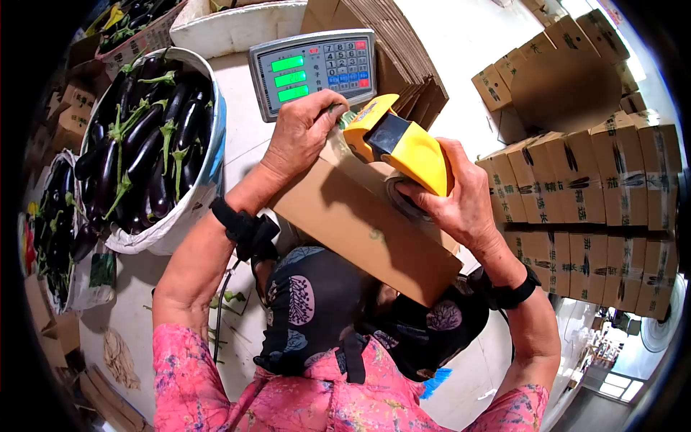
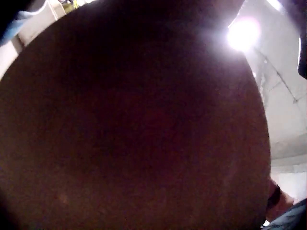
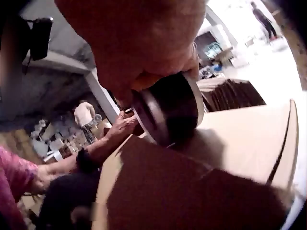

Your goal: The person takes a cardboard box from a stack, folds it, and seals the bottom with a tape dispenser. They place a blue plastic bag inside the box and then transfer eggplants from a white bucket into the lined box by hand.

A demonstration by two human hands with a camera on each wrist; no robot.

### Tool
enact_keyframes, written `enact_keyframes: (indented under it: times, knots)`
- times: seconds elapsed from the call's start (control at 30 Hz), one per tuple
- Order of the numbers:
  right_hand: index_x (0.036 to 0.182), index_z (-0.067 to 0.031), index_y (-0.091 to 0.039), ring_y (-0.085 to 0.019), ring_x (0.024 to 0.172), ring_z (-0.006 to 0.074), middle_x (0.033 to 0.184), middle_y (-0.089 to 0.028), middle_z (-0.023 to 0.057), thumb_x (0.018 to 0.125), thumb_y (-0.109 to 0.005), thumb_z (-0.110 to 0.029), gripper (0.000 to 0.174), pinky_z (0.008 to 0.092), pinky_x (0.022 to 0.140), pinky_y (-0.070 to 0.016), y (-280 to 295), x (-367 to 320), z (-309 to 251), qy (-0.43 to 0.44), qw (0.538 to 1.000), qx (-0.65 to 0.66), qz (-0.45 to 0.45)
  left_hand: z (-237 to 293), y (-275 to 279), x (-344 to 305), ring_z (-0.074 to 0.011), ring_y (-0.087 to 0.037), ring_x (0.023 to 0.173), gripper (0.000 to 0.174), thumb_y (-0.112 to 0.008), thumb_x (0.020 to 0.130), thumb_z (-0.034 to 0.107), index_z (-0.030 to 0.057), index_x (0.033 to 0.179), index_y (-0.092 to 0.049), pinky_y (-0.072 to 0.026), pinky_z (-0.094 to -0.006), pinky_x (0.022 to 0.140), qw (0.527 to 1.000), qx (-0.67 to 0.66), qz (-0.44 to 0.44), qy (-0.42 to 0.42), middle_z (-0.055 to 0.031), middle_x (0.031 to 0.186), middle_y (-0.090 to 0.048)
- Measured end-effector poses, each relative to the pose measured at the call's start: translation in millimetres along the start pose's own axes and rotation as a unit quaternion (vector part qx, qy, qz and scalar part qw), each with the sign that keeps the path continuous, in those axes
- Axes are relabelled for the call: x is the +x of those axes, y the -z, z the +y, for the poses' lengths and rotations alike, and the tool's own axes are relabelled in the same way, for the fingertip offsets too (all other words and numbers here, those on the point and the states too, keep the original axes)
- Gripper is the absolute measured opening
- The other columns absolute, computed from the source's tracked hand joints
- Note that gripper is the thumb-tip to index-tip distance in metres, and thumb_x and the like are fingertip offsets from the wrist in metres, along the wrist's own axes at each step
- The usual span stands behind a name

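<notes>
A long brown cardboard box [image 1: 360, 223] lies at a slant over the person's lap. The right hand [image 1: 464, 198] grips a yellow tape dispenser [image 1: 425, 160] from its right side, with the tape roll [image 1: 404, 194] beneath the guard. In the right wrist view the roll [image 3: 165, 112] sits right at the box's upper face [image 3: 244, 136]. At the box's far left end, the left hand [image 1: 302, 133] pinches a clear tape strip [image 1: 345, 117] with green print, thumb against curled fingers. Dark box cardboard [image 2: 134, 124] fills most of the left wrist view, hiding the left fingers there.
A digital scale [image 1: 313, 72] stands just beyond the left hand. Left of it is a white-lined tub [image 1: 218, 144] full of eggplants [image 1: 144, 144]. Flattened cardboard [image 1: 389, 43] is stacked behind the scale. Packed boxes [image 1: 576, 180] are piled to the right.
</notes>
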State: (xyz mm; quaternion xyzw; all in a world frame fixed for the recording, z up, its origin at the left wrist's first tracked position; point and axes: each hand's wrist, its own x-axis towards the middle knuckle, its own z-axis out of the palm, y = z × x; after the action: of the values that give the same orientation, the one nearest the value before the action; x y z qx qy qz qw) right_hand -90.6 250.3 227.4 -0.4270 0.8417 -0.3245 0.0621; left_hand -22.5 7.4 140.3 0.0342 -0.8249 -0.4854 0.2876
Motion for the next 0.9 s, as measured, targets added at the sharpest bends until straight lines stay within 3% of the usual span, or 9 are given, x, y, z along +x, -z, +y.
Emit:
enact_keyframes:
  times: [0.13, 0.23, 0.4, 0.53, 0.63, 0.7, 0.77, 0.83, 0.9]
  knots:
    - [0.116, 0.0000, -0.054, -0.070, 0.088, 0.0300, 0.095, -0.069, 0.0192, 0.074, -0.082, -0.025, 0.056, 0.0377, 0.078, -0.0547, 1.5, 4.5, -1.9, 0.009, 1.000, -0.016, -0.001, 9.3, -0.3, -12.2, -0.0119, -0.059, 0.076, 0.017, -0.058, 0.098, 0.014, -0.0019, 0.100, -0.065, -0.0489, -0.0291, 0.070, 0.997, -0.027, 0.018, 0.075, -0.0103, 0.082, -0.066]
    - [0.114, 0.0001, -0.054, -0.070, 0.086, 0.0322, 0.092, -0.067, 0.0200, 0.073, -0.080, -0.027, 0.055, 0.0389, 0.075, -0.0545, 8.0, 0.1, -2.9, -0.003, 1.000, -0.010, -0.005, 12.3, -3.7, -14.8, -0.0127, -0.060, 0.075, 0.016, -0.057, 0.098, 0.013, -0.0018, 0.099, -0.064, -0.0491, -0.0292, 0.071, 0.998, 0.019, 0.024, 0.060, -0.0112, 0.083, -0.066]
    - [0.120, -0.0026, -0.054, -0.071, 0.092, 0.0291, 0.100, -0.069, 0.0177, 0.074, -0.085, -0.024, 0.060, 0.0365, 0.081, -0.0550, 10.9, -16.6, 0.6, 0.012, 0.999, -0.032, -0.007, 15.1, -7.0, -22.9, -0.0287, -0.066, 0.074, 0.010, -0.060, 0.092, 0.010, 0.0017, 0.096, -0.065, -0.0504, -0.0354, 0.068, 0.998, 0.045, 0.051, 0.001, -0.0166, 0.082, -0.066]
    - [0.118, -0.0035, -0.053, -0.070, 0.087, 0.0323, 0.096, -0.068, 0.0183, 0.072, -0.086, -0.025, 0.061, 0.0380, 0.077, -0.0553, -8.1, -20.7, 5.4, 0.030, 0.996, -0.073, 0.039, 10.1, -4.9, -24.6, -0.0075, -0.053, 0.076, 0.015, -0.059, 0.098, 0.015, 0.0017, 0.098, -0.065, -0.0453, -0.0251, 0.070, 0.995, -0.077, 0.008, 0.068, -0.0008, 0.079, -0.061]
    - [0.118, -0.0040, -0.053, -0.070, 0.087, 0.0343, 0.095, -0.068, 0.0189, 0.072, -0.086, -0.025, 0.060, 0.0385, 0.076, -0.0555, -13.4, -18.9, 7.7, 0.057, 0.995, -0.069, 0.054, 9.2, -0.2, -19.7, -0.0065, -0.052, 0.077, 0.017, -0.059, 0.098, 0.017, 0.0007, 0.098, -0.065, -0.0444, -0.0226, 0.071, 0.989, -0.111, -0.014, 0.097, 0.0017, 0.082, -0.061]
    - [0.118, -0.0045, -0.053, -0.070, 0.087, 0.0360, 0.095, -0.068, 0.0198, 0.073, -0.085, -0.025, 0.059, 0.0394, 0.075, -0.0556, -14.5, -20.6, 9.3, 0.047, 0.995, -0.069, 0.060, 9.3, 16.4, -7.1, -0.0057, -0.052, 0.077, 0.019, -0.058, 0.097, 0.018, 0.0012, 0.099, -0.065, -0.0441, -0.0217, 0.071, 0.979, -0.122, -0.102, 0.130, 0.0022, 0.082, -0.060]
    - [0.118, -0.0045, -0.053, -0.069, 0.087, 0.0362, 0.095, -0.067, 0.0200, 0.073, -0.085, -0.025, 0.059, 0.0397, 0.076, -0.0557, -13.8, -20.7, 6.3, 0.020, 0.996, -0.068, 0.049, 7.6, 30.1, 6.6, -0.0045, -0.052, 0.080, 0.019, -0.055, 0.099, 0.021, 0.0040, 0.100, -0.065, -0.0429, -0.0205, 0.072, 0.935, -0.194, -0.193, 0.225, 0.0034, 0.085, -0.060]
    - [0.119, -0.0043, -0.053, -0.070, 0.087, 0.0351, 0.094, -0.068, 0.0195, 0.073, -0.085, -0.025, 0.059, 0.0388, 0.076, -0.0559, -15.7, -17.9, 6.6, 0.041, 0.994, -0.080, 0.055, 11.9, 22.9, 8.6, -0.0044, -0.053, 0.081, 0.018, -0.055, 0.099, 0.018, 0.0030, 0.099, -0.064, -0.0437, -0.0206, 0.073, 0.951, -0.150, -0.171, 0.210, 0.0033, 0.085, -0.060]
    - [0.119, -0.0042, -0.053, -0.070, 0.086, 0.0346, 0.094, -0.068, 0.0194, 0.074, -0.085, -0.025, 0.060, 0.0384, 0.076, -0.0561, -16.0, -18.4, 8.4, 0.040, 0.994, -0.082, 0.063, 33.7, 6.8, 4.5, -0.0075, -0.055, 0.083, 0.018, -0.056, 0.099, 0.017, 0.0009, 0.101, -0.064, -0.0467, -0.0240, 0.079, 0.985, -0.082, -0.091, 0.119, 0.0015, 0.085, -0.060]
